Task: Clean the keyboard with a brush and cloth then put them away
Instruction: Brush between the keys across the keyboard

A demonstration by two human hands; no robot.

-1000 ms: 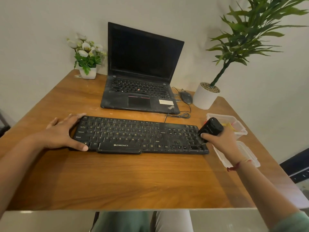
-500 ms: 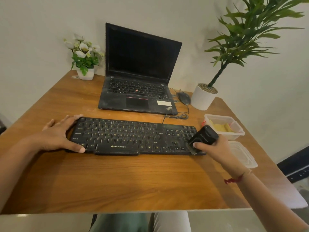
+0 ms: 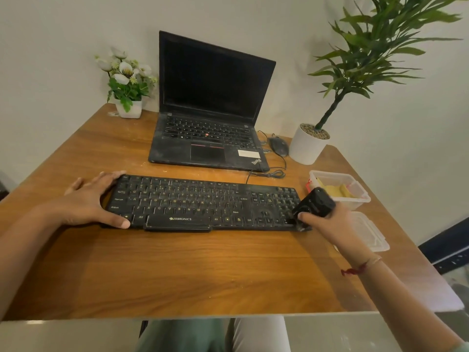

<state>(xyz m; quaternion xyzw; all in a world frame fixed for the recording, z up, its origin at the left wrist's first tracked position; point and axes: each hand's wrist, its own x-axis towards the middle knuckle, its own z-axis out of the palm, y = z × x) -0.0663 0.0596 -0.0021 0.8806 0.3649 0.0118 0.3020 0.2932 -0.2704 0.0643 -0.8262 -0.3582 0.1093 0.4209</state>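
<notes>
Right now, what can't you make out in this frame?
- Brush bristles: head view, hidden under the right hand and the brush body.
- Yellow contents of the open container: partly behind the brush, too blurred to identify.
- Keyboard left edge: covered by the left hand.

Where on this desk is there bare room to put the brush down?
The wide strip of table between the keyboard and the near edge is bare, as is the left side beside the laptop. The right side is crowded: tub, lid, plant pot.
</notes>
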